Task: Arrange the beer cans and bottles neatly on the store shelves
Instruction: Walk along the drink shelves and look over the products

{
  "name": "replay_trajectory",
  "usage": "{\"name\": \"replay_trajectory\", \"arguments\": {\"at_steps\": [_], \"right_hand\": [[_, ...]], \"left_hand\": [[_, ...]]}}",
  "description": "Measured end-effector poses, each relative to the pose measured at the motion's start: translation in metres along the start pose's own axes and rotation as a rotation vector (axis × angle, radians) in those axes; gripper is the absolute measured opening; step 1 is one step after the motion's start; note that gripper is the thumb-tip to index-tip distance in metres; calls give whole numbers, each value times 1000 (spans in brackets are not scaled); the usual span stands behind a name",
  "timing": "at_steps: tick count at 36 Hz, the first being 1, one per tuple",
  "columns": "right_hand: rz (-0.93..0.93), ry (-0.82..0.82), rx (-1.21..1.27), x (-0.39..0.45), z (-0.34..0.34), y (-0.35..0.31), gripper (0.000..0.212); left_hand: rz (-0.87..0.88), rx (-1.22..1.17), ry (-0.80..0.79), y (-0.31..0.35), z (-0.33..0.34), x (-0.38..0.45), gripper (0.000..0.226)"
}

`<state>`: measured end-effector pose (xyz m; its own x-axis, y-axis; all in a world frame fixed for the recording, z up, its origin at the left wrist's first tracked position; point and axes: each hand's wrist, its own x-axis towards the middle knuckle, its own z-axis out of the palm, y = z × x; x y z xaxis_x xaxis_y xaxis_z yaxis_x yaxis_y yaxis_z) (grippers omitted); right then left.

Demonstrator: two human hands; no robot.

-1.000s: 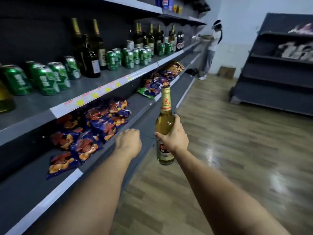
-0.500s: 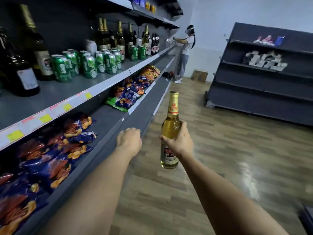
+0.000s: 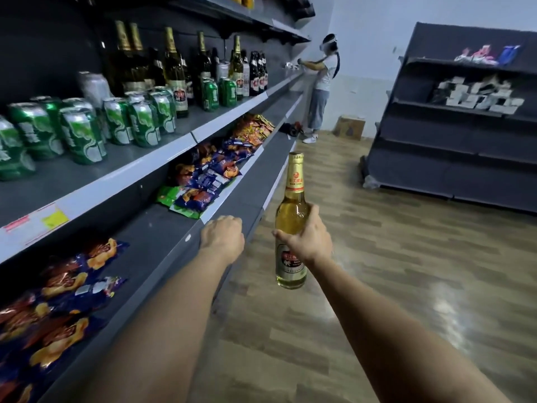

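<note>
My right hand (image 3: 308,239) grips an upright golden beer bottle (image 3: 292,199) with a gold foil neck, held out over the aisle floor beside the shelving. My left hand (image 3: 223,238) is curled into a fist with nothing in it, just left of the bottle, above the edge of the lower shelf. On the grey drinks shelf (image 3: 180,141) to the left stand several green beer cans (image 3: 84,132) in front and several tall bottles (image 3: 174,68) behind them. More green cans (image 3: 218,94) stand farther along.
Snack packets (image 3: 203,181) lie on the lower shelf, and more packets (image 3: 64,303) lie nearer me. Another person (image 3: 319,82) stands at the far end of the aisle. A dark shelf unit (image 3: 465,117) stands at the right. A cardboard box (image 3: 348,128) sits on the wooden floor.
The view has advanced along the aisle, so the cans and bottles on the shelf slid toward me. Both hands keep their pose; the bottle stays upright in my right hand.
</note>
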<state>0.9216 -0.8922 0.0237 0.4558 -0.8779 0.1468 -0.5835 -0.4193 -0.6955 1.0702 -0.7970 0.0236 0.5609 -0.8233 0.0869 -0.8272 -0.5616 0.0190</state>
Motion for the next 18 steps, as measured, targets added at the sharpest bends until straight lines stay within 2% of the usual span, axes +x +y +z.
{"name": "replay_trajectory", "arguments": {"at_steps": [5,10,18], "right_hand": [[-60,-33,-1,89,-7,10,79],[-154,-49,27,174,-14,11,75],[-189,-65,82,278,-2,6,81]], "left_hand": [[-69,26,26,29,-6,78,37],[-135,21,63,51,-12,151,25],[-192,39,62,48,-1,239,31]]}}
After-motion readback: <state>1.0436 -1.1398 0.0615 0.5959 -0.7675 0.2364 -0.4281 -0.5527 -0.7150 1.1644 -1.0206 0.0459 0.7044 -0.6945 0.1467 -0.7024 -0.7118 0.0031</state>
